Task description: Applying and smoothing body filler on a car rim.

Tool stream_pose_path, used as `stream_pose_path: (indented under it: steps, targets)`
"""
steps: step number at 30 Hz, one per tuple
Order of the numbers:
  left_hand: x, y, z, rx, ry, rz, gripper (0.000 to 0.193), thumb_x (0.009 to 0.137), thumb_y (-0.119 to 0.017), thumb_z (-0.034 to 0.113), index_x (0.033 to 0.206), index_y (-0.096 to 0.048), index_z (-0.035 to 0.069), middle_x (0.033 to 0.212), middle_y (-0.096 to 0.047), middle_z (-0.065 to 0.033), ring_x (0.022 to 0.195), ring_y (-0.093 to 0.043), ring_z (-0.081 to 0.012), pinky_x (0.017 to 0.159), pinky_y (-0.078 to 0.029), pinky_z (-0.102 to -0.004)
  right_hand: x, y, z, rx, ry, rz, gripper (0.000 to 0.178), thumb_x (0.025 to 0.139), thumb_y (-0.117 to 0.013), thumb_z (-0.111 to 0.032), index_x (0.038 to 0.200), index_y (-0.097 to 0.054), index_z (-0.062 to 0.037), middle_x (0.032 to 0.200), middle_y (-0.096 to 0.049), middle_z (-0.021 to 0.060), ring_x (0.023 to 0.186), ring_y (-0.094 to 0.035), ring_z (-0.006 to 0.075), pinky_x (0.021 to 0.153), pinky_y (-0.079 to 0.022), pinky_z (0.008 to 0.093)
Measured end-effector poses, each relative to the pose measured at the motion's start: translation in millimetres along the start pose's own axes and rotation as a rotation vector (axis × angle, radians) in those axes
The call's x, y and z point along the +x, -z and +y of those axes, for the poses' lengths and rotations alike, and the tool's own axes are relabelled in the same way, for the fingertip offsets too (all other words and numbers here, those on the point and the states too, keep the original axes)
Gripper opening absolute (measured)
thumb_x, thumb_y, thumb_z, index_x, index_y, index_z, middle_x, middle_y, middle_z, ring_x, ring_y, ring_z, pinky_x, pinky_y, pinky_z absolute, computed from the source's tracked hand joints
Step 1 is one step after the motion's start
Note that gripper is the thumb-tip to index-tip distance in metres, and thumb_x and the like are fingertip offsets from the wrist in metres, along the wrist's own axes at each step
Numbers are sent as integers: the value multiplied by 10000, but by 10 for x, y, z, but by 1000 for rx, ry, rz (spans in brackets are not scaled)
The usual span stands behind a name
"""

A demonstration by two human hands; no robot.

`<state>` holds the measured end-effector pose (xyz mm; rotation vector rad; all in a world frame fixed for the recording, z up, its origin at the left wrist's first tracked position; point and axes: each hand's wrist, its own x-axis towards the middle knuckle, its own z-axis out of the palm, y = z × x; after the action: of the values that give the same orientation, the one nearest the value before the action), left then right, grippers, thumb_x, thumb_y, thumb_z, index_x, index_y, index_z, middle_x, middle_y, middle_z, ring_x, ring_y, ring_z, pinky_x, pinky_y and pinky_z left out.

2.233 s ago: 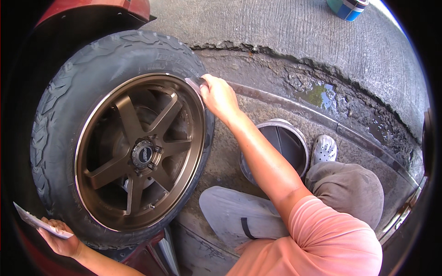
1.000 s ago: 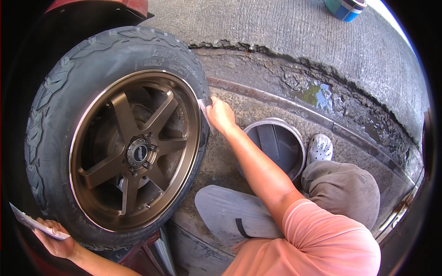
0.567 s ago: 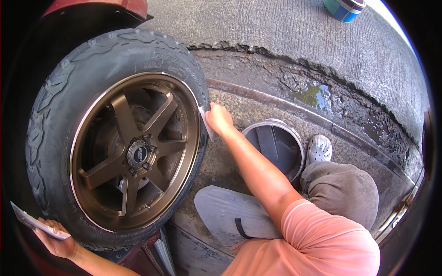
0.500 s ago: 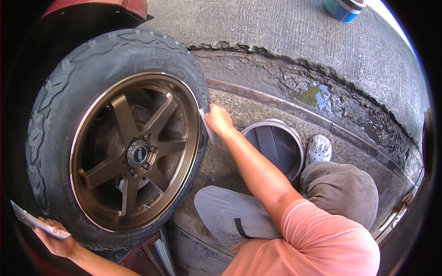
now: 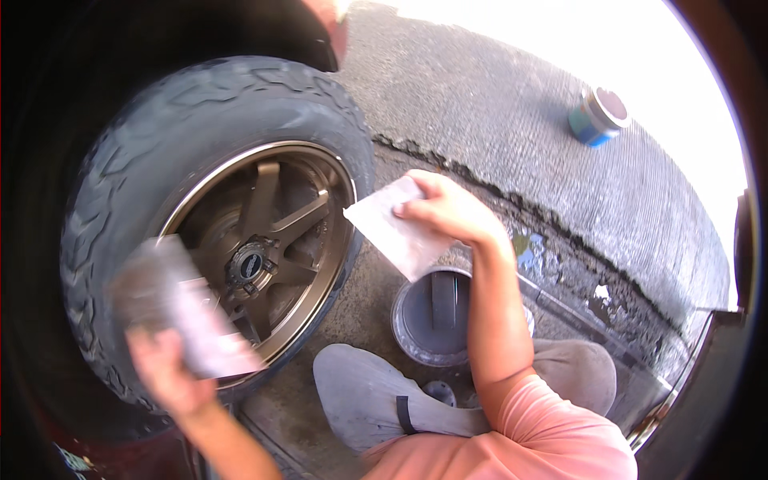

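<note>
My left hand (image 5: 170,372), smeared by motion, holds a flat rectangular plate (image 5: 172,292) in front of the tyre. The plate is grey at one end and pinkish white at the other. My right hand (image 5: 448,206) pinches a thin, pale, four-sided flat sheet (image 5: 404,228) between thumb and fingers. This sheet looks like a spreader and hangs right of the wheel, above the bucket. Before me stands a wheel with a black, chunky-treaded tyre (image 5: 104,208) and a bronze spoked rim (image 5: 288,224). The plate in my left hand covers the rim's lower left part.
Between my knees and the wheel stands a dark bucket (image 5: 400,324) with a dark block inside. A blue and green can (image 5: 588,128) sits on the grooved concrete (image 5: 512,112) beyond a broken edge with a puddle (image 5: 526,252). Red bodywork (image 5: 332,28) overhangs the tyre.
My left hand has come up from the tyre's lower left with its plate, to in front of the wheel. My right hand has lifted the pale sheet away from the tyre's edge. The view has shifted.
</note>
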<state>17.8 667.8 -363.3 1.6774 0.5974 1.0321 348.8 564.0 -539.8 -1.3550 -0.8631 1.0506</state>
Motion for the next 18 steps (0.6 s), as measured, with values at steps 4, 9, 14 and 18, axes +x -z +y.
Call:
stream_pose_path:
  steps: [4,9,14,18]
  targets:
    - [-374,-601,-916,-359,535,126,467,890,-567,34,1342,-453,2,1232,-583,-133,1103,-595,-245,966,-487,-393,-266,-29,-343,319,48,-202,261,809,-714,-120,1006,-576,-18,896,-657,43,800,-614,112,733,-509,275]
    - [-480,-894,-988,-604,671,-6,427,911,-559,95,1317,-468,-3,1187,-603,-137,1066,-611,-248,939,-492,-392,-274,-171,-214,257,-108,-341,262,843,-680,-137,1051,-589,-6,955,-660,44,858,-608,119,778,-488,271]
    - [-475,-787,-946,-567,732,19,426,913,-555,94,1316,-465,-8,1196,-600,-145,1058,-615,-252,929,-496,-398,-219,-63,-113,81,-169,-303,270,840,-674,-144,1057,-590,-8,958,-660,53,860,-609,121,766,-488,277]
    - [-332,-741,-655,-400,509,90,410,916,-555,82,1306,-469,-11,1195,-602,-124,1073,-601,-217,958,-467,-367,-239,5,-81,81,-25,-21,280,825,-684,-114,1064,-569,-23,933,-641,45,832,-598,116,745,-488,287]
